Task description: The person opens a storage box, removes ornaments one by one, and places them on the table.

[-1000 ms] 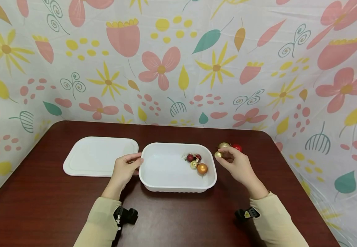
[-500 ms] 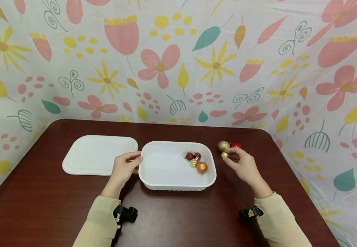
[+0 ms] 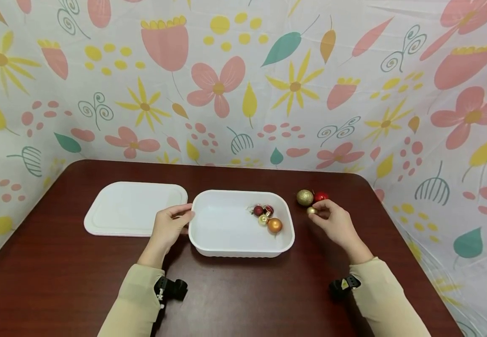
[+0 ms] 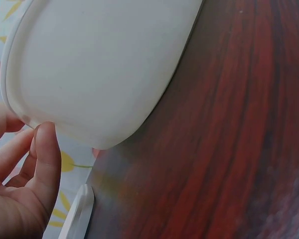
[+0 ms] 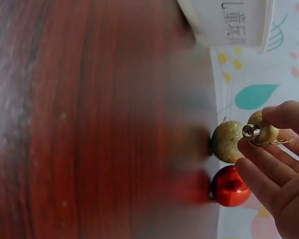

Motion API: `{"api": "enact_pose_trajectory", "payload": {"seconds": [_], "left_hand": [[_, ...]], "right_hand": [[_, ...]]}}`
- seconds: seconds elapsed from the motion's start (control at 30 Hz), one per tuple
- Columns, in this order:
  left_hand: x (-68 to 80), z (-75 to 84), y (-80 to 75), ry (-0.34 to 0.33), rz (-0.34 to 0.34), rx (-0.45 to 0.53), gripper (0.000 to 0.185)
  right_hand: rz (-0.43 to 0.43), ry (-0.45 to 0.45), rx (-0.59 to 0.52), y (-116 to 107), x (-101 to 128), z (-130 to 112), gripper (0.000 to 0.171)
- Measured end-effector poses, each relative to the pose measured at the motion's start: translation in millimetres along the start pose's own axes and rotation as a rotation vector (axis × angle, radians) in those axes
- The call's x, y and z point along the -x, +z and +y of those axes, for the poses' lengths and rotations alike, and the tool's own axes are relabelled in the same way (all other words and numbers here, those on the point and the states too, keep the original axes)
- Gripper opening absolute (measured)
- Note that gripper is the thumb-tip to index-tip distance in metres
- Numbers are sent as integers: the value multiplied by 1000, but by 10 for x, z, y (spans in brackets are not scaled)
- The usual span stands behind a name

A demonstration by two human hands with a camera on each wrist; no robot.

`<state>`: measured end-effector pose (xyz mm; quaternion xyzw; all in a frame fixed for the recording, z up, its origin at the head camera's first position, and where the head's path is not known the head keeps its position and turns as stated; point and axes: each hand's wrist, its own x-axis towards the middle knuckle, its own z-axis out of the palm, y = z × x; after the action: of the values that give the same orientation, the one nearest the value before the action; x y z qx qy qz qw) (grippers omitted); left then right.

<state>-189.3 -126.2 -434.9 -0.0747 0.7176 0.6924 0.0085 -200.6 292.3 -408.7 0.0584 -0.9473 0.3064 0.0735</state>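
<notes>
flowered cloth hangs all round a dark red-brown table (image 3: 79, 271), and we count one white tub (image 3: 226, 234), one white lid (image 3: 129, 208) and seven small baubles in all. our left hand (image 3: 168, 228) sits at the tub's nine o'clock end, thumb on the rim and fingers curled against the outer wall, a light hold, the tub standing flat on the table. the lid lies flat further out at nine o'clock, just beside that hand. four baubles rest inside the tub at its three o'clock end: two dark red ones (image 3: 258, 210), one small pale gold (image 3: 263, 220) and one orange (image 3: 274, 225), all bunched close together. out on the bare wood at three o'clock of the tub, our right hand (image 3: 337, 223) pinches one small gold bauble (image 3: 311, 210) between thumb and fingertips; the wrist view shows its silver cap (image 5: 250, 131) turned toward us. just beyond it at twelve o'clock sit two more, one glittery gold bauble (image 3: 304, 197) and one bright red bauble (image 3: 321, 196), side by side on the table.
</notes>
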Motion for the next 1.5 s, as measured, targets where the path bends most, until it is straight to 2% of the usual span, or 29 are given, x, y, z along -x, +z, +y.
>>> {"api": "enact_pose_trajectory", "payload": {"seconds": [0.27,0.77,1.23,1.5], "left_hand": [[-11,7,-2,-2,-5,1,33],[-2,10,6,-10,0,6,33],[39,-48,-3,-35,0,-7,34],[10,-28,8,-6,9,6,34]], "right_hand": [[-8,14,47,13,-61,90,26],[-50,31,93,61,-115,98,20],[-81,38,126,131,-41,99,20],[-66,29,157,97,-87,56,21]]}}
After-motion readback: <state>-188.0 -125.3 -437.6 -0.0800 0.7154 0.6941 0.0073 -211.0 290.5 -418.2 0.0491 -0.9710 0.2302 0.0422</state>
